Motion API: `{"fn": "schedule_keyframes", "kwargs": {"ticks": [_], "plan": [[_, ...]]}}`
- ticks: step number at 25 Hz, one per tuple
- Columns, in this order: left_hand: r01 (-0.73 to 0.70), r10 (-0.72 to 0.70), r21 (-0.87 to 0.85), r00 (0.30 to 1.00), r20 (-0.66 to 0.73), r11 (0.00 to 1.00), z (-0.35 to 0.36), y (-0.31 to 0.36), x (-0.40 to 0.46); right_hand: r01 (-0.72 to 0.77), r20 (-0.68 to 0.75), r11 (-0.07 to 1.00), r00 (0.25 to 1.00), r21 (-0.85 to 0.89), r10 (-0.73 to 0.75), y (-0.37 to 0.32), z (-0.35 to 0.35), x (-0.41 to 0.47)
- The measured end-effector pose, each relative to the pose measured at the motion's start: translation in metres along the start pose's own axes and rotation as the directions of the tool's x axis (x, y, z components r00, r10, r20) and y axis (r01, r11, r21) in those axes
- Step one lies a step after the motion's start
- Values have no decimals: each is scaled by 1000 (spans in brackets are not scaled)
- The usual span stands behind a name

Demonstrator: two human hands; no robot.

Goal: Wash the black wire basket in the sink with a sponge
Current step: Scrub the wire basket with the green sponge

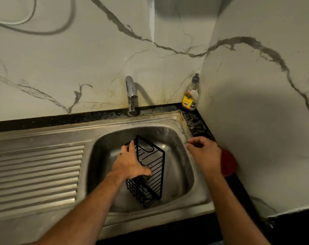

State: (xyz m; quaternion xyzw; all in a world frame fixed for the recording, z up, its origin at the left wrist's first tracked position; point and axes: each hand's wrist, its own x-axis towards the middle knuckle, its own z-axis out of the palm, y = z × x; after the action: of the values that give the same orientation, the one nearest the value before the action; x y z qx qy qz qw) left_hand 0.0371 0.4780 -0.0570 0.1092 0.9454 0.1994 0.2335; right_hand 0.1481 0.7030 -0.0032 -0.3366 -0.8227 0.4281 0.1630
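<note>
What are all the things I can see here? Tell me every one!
wire basket: one, black, in the sink bowl
sink: one, steel, drainboard on its left
tap: one, silver, behind the bowl, no water seen
soap bottle: one, clear with yellow label, back corner
red thing: one, partly hidden behind right hand
left hand: one, fingers holding the basket
right hand: one, at the sink's right rim

You're showing two bare forearms coming in from the bottom edge, no sleeves, no gloves. Your left hand [130, 163] and right hand [204, 154] are wearing nothing (no rings, watch or bands showing).
</note>
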Motion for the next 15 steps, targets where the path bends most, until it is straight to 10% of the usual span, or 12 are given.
{"fn": "schedule_keyframes", "kwargs": {"ticks": [8, 15], "plan": [[187, -187, -167, 982, 17, 968, -17, -29, -2, 177, 203, 976, 959, 128, -200, -17, 78, -38], [198, -186, 47, 965, -182, 979, -22, -47, -16, 260, 370, 957, 883, 129, -289, -53, 131, -41]]}}
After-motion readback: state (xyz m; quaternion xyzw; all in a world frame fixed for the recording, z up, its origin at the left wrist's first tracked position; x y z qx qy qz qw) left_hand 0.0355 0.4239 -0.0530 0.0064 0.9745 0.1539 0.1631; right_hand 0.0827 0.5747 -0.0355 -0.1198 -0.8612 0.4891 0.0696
